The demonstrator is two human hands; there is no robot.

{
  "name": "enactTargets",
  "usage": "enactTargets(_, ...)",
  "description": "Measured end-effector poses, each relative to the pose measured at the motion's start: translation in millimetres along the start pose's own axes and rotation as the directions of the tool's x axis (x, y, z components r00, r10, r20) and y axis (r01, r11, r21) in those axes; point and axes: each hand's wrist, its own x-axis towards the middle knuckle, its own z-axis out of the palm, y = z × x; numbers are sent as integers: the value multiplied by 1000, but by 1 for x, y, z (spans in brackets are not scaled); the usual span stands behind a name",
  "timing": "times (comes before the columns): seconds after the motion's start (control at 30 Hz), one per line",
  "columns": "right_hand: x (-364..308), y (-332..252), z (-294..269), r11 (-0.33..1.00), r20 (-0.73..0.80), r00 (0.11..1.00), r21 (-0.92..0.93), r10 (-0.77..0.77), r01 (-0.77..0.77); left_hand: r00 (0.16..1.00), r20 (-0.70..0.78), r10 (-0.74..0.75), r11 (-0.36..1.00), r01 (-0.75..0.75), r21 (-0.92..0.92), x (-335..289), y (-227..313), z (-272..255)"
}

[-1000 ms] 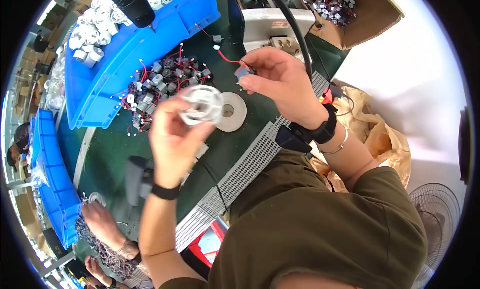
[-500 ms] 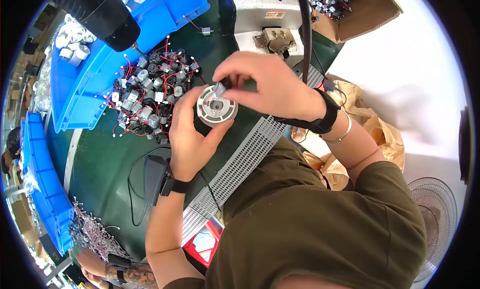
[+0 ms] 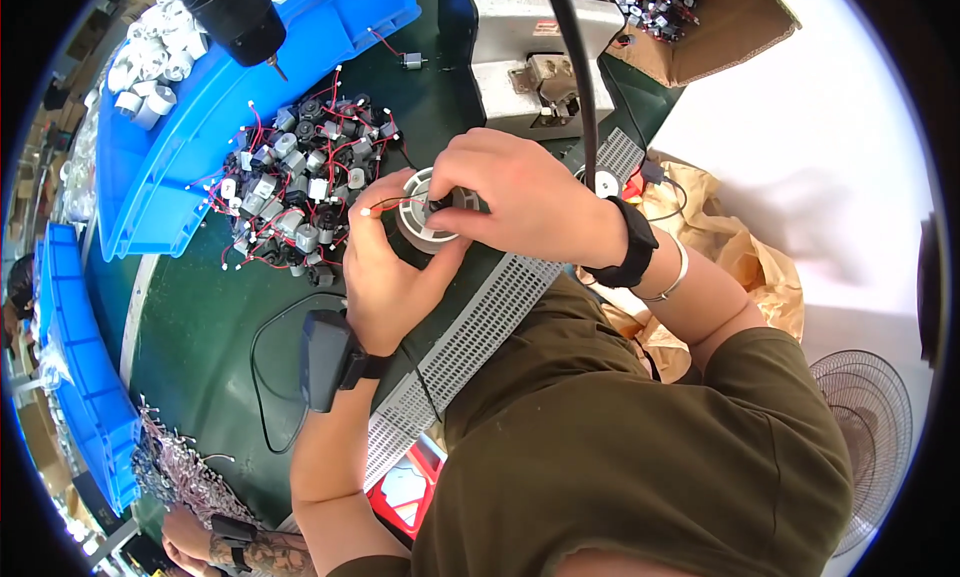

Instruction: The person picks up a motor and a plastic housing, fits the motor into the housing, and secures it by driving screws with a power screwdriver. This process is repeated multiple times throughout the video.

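On the green table (image 3: 200,317) near its front edge, our left hand (image 3: 385,267) should steady the white hub (image 3: 425,220) it grips while our right hand (image 3: 520,197), pinching the motor (image 3: 436,203), seats it squarely, red wire (image 3: 395,201) clear.

This was a small-parts assembly workshop. A green table (image 3: 210,307) carried a heap of little motors with red wires (image 3: 295,202), blue plastic bins (image 3: 180,147) of white plastic parts (image 3: 150,62), a cardboard box (image 3: 720,27) of more motors and a grey bench press (image 3: 540,52).
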Motion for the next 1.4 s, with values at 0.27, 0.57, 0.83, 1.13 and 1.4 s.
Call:
enactTargets(0.27,3,3,-5,966,81,988,-212,-133,147,994,-94,59,996,-65,-64,-5,-12,6)
enactTargets(0.57,61,-38,-29,982,-487,873,156,-18,107,983,-137,121,993,-119,23,-7,-11,-5)
enactTargets(0.83,197,-49,-57,644,-265,958,715,-109,271,950,51,309,920,-312,236,-9,-10,-2)
enactTargets(1.13,82,-40,-135,722,-465,882,636,76,273,968,79,236,938,-249,242,-4,-6,-7)
enactTargets(1.4,38,13,-117,700,-518,809,686,277,200,978,103,182,951,-202,232,-10,-9,-8)
